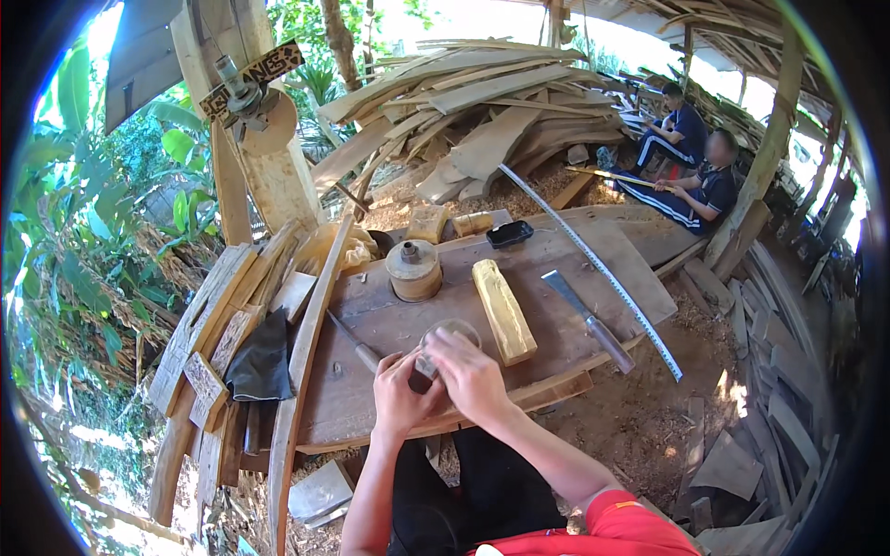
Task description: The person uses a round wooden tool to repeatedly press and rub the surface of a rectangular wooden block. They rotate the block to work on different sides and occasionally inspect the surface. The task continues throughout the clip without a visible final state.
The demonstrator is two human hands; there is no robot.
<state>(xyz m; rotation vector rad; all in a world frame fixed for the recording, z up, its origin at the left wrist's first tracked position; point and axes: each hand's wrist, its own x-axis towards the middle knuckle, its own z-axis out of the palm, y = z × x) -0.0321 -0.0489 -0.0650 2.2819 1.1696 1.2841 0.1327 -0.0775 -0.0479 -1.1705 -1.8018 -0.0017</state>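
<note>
Close together over the near edge of the wooden bench (371, 408) are my left hand (401, 398) and my right hand (466, 378). The left fingers curl round a small dark thing (423, 372), mostly covered. Bent over it from the right, my right hand has fingers blurred by motion. A round greyish thing (454, 329) shows just beyond the fingertips, too smeared to name. Beside my left hand lies a narrow blade with a handle (365, 356). A yellowish wood block (503, 313) lies right of my hands, and a chisel (593, 322) farther right.
A long metal ruler (593, 259) crosses the bench's right side. A squat round can (413, 273) and a black tray (510, 233) stand farther back. Planks (311, 343) and a dark cloth (261, 360) are at left. Two people (681, 134) sit beyond the bench.
</note>
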